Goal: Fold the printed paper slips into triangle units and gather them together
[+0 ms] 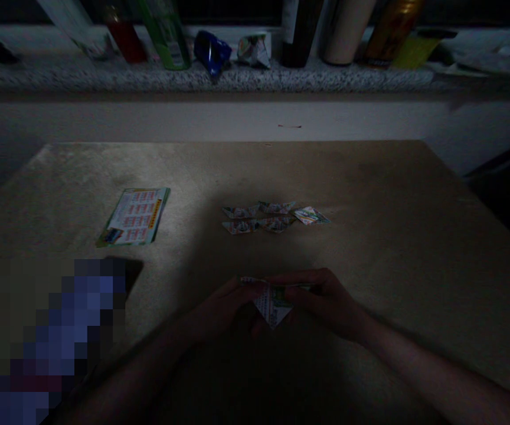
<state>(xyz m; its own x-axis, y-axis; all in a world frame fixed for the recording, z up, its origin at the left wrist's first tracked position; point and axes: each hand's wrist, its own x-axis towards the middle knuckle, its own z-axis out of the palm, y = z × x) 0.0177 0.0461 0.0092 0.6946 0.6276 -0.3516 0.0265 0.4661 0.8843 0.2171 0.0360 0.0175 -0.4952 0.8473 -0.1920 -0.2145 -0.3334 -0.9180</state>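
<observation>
Between my two hands, above the near part of the table, is a folded piece of printed paper (pixel 273 310), its pointed corner facing me. My left hand (pixel 224 307) grips its left side, thumb on the near face. On the right side, my right hand (pixel 326 295) pinches the paper near its top edge. Beyond my hands, several small folded paper boats (pixel 277 224) lie close together in two rows. A flatter folded paper diamond (pixel 311 216) rests at their right end. Dim light hides the finer folds and some of my fingers.
A stack of printed sheets (pixel 134 217) lies on the table (pixel 392 195) at left. A pixelated blurred object (pixel 60 342) covers the near left. Behind, a stone windowsill (pixel 237 77) holds a green bottle (pixel 166 35), a dark bottle (pixel 299 35), a crumpled blue wrapper (pixel 211 52) and jars.
</observation>
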